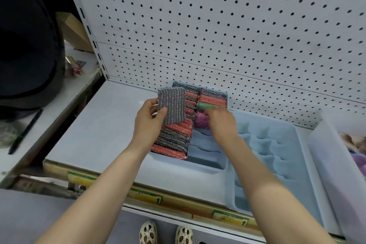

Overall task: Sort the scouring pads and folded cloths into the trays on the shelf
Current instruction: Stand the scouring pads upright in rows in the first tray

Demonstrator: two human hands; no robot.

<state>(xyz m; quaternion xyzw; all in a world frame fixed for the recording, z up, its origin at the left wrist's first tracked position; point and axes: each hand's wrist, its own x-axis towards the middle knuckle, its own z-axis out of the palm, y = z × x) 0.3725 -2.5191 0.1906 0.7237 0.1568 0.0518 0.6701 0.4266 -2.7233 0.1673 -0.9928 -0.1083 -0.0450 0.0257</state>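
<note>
My left hand (148,119) holds a grey glittery scouring pad (172,105) upright above the left column of a light blue tray (206,164). That column is packed with red and grey scouring pads (174,138) standing on edge. My right hand (220,123) is blurred and reaches into the tray's right column, its fingers closed on a purple scouring pad (201,120). Behind it stand a green pad (206,105) and more red and grey pads (213,95). The front slots of the right column hold nothing.
A second light blue tray (277,144) with wavy dividers lies to the right. A translucent bin (336,164) stands at the far right. The white pegboard (217,25) closes the back. Price labels line the shelf's front edge (146,198). A side table (59,95) with a pen is left.
</note>
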